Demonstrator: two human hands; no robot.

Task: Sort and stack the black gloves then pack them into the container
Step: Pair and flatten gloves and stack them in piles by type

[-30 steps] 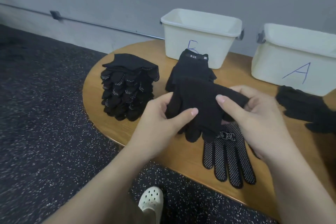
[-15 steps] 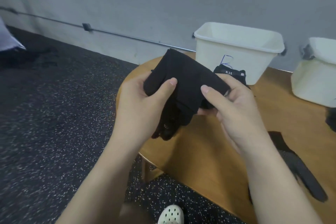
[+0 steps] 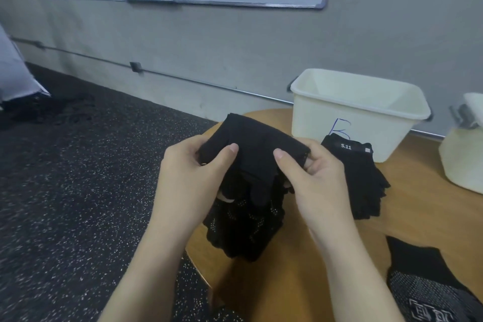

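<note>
Two hands (image 3: 251, 178) pinching soft black knit glove (image 3: 257, 150), dotted stack (image 3: 243, 227) beneath

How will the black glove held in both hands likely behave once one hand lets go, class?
The glove is probably floppy: its finger ends droop below where the left hand and right hand pinch it. It looks light, since thumbs and fingers alone carry it. The knit fabric should not slip easily.

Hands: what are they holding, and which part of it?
Both hold one black glove by its cuff end. The left hand pinches the left edge, the right hand the right edge, and the glove's fingers hang down.
</note>
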